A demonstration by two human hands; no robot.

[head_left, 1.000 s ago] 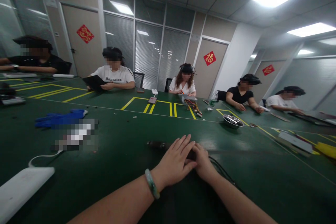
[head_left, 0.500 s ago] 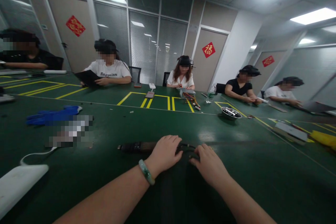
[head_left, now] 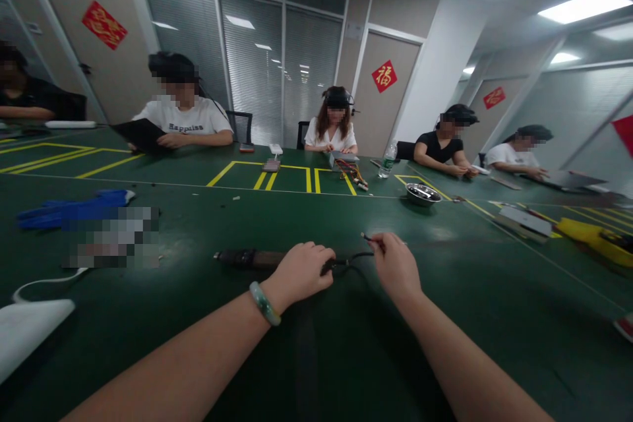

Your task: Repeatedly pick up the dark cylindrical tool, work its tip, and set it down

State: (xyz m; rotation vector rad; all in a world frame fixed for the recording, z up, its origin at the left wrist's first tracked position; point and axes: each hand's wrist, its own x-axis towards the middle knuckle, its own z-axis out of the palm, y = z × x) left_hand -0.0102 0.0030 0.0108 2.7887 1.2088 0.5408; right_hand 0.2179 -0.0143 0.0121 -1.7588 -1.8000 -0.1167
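A long dark tool-like object lies on the green table in front of me. My left hand, with a pale green bangle at the wrist, is closed over its right end. From there a thin black cable loops up to my right hand, which pinches the cable near its free tip and holds it lifted above the table.
Blue gloves and a blurred-out item lie at the left, a white device with a white cord at the near left. A metal bowl, a water bottle and a yellow object lie further off. Several people sit around the far side.
My hands have drawn apart. The right hand has lifted the cable end off the table, and the left has closed over the dark object. The view has tilted down slightly.
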